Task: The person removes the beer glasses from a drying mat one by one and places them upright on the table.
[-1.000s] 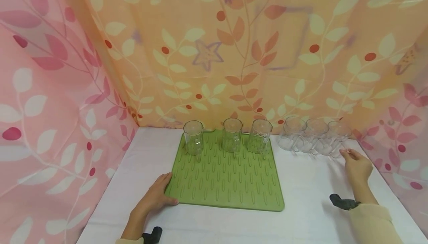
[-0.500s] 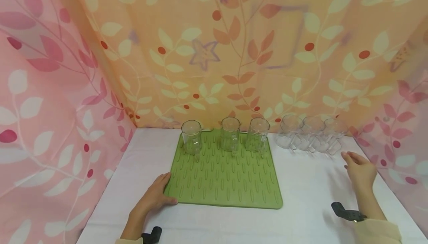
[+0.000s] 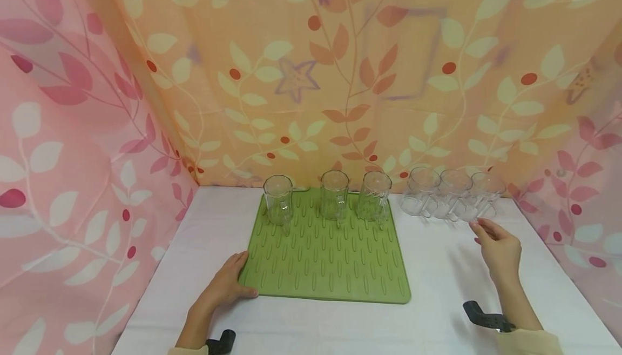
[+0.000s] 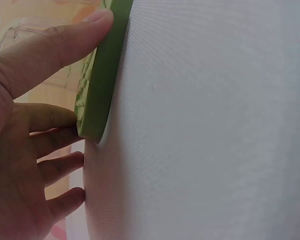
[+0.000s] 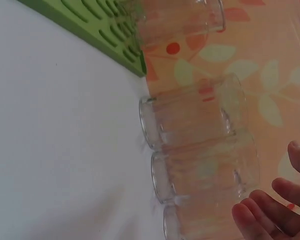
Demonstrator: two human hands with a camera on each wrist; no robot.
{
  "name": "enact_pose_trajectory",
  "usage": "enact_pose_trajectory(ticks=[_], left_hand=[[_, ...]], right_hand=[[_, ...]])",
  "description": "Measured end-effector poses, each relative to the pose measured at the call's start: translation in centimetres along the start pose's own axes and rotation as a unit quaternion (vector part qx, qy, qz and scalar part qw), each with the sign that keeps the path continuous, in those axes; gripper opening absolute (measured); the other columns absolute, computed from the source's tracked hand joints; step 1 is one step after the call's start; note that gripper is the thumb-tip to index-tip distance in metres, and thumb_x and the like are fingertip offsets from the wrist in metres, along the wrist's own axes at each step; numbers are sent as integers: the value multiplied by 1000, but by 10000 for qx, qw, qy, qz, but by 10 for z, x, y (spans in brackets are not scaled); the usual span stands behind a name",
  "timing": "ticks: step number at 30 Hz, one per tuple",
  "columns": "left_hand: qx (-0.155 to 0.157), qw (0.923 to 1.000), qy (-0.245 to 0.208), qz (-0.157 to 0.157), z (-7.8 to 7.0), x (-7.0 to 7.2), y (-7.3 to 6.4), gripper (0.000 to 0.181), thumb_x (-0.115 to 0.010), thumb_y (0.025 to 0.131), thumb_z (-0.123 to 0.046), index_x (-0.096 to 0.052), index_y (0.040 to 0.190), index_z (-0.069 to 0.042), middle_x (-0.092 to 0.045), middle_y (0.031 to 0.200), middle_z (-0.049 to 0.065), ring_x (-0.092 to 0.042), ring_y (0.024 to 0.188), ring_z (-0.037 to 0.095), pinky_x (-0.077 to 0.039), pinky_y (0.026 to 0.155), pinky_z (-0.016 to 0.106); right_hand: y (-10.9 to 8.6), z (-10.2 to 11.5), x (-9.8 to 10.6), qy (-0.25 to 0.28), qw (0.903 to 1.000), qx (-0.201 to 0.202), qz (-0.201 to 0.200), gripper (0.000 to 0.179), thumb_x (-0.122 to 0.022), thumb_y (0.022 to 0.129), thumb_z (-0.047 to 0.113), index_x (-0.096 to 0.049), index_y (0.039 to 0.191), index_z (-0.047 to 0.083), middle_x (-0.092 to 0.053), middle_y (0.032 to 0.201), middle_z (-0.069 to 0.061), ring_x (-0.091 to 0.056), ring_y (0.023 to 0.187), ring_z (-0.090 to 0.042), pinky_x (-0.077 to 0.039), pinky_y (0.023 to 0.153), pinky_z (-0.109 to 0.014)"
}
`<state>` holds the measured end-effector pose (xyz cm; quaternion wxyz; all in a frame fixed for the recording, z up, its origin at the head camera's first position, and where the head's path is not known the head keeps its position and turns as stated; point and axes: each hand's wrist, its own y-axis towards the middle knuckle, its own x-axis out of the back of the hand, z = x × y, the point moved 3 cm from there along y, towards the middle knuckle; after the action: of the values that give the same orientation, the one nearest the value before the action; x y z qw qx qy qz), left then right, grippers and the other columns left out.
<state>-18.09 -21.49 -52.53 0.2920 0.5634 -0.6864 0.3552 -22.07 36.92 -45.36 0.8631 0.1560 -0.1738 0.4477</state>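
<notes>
My left hand [image 3: 227, 282] rests at the near left corner of a green ribbed drying mat [image 3: 325, 263]. In the left wrist view its thumb lies over the mat's edge, its fingers [image 4: 54, 118] fairly straight along the side. Three clear glass mugs [image 3: 279, 201] stand upright along the mat's far side, one apart on the left. Right of the mat, three more glass mugs [image 3: 454, 193] stand close together on the white cloth. My right hand [image 3: 500, 247] hovers just before the rightmost mugs; in the right wrist view its fingers [image 5: 277, 212] are loosely bent, thumb apart, holding nothing.
A white cloth [image 3: 359, 328] covers the table. Orange patterned fabric [image 3: 301, 128] hangs right behind the mugs, with pink patterned fabric [image 3: 87, 182] at the left and right sides. A black strap mount [image 3: 486, 317] sits on each wrist.
My right hand drew back from the rightmost mug's handle, then shifted left in front of the mugs. The left hand stays at the mat's corner. The head view has shifted slightly.
</notes>
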Motion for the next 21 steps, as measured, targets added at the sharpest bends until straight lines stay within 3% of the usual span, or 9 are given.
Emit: enact_pose_trajectory(ticks=[8, 11, 16, 21], left_hand=[[39, 10000, -62, 4, 0, -1, -1, 109, -91, 61, -25, -33, 147, 8, -34, 151, 31, -28, 142, 49, -28, 113, 64], [41, 10000, -54, 5, 0, -2, 0, 109, -91, 61, -25, -33, 147, 8, -34, 151, 31, -28, 141, 50, -28, 113, 64], [51, 10000, -61, 20, -1, -1, -1, 110, -91, 60, -25, -33, 147, 7, -34, 151, 31, -27, 141, 50, -29, 113, 64], [50, 10000, -75, 16, 0, -1, -1, 110, -91, 61, -25, -32, 147, 7, -33, 151, 30, -28, 141, 50, -29, 112, 64]], right_hand=[[-15, 15, -37, 187, 9972, 720, 125, 41, -69, 91, 27, -67, 120, -3, -65, 87, 25, -56, 66, 20, -49, 62, -1], [-20, 19, -50, 277, 9957, 867, 197, 39, -70, 91, 25, -68, 119, -2, -70, 94, 12, -57, 68, 20, -49, 64, -1], [-26, 26, -71, 449, 9919, 1124, 377, 36, -71, 89, 18, -68, 116, -5, -71, 107, -21, -57, 67, 20, -49, 63, -2], [-29, 32, -90, 552, 9885, 1292, 566, 34, -72, 89, 15, -68, 116, -5, -69, 111, -28, -56, 66, 21, -48, 63, -2]])
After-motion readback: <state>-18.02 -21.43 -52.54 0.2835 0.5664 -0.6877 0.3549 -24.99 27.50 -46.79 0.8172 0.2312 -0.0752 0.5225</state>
